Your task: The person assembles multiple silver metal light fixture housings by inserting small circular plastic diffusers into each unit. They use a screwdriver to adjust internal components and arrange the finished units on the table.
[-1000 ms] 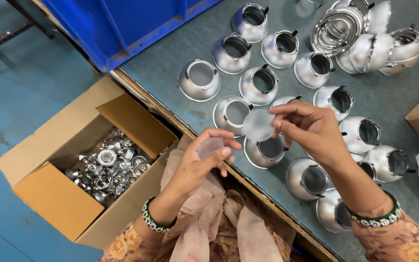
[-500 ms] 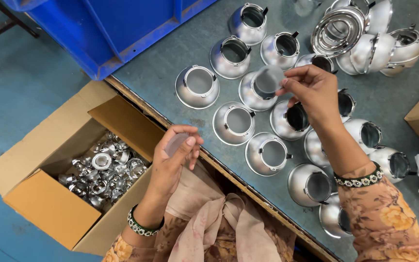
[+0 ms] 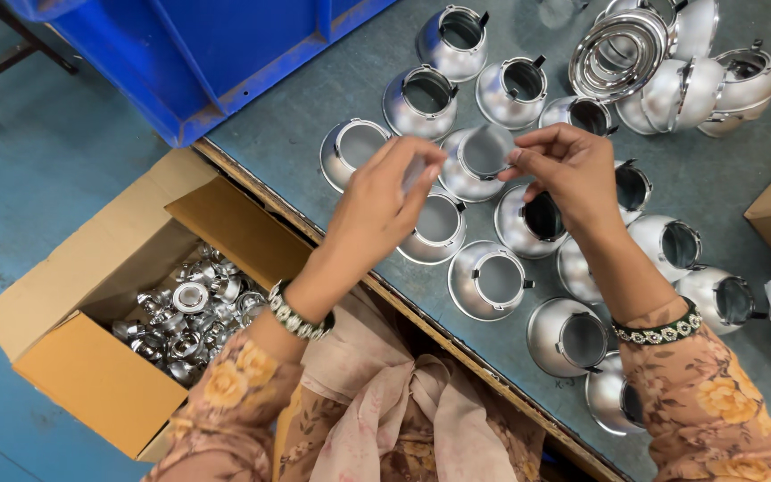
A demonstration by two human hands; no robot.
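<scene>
Both hands hover over the grey table [image 3: 314, 134] — the right hand [image 3: 568, 170] pinches a clear round disc [image 3: 485, 149] by its edge above a metal reflector cup [image 3: 470, 165]; the left hand [image 3: 381, 192] has its fingers closed on a small clear piece [image 3: 414, 172].

A factory workshop: rows of identical metal housings [image 3: 501, 281] cover the grey table [image 3: 314, 98], with a cardboard box of small metal parts [image 3: 185, 312] and a blue crate [image 3: 198, 54] beside it.

left hand [image 3: 384, 195] pinching, right hand [image 3: 564, 170] pinching
</scene>
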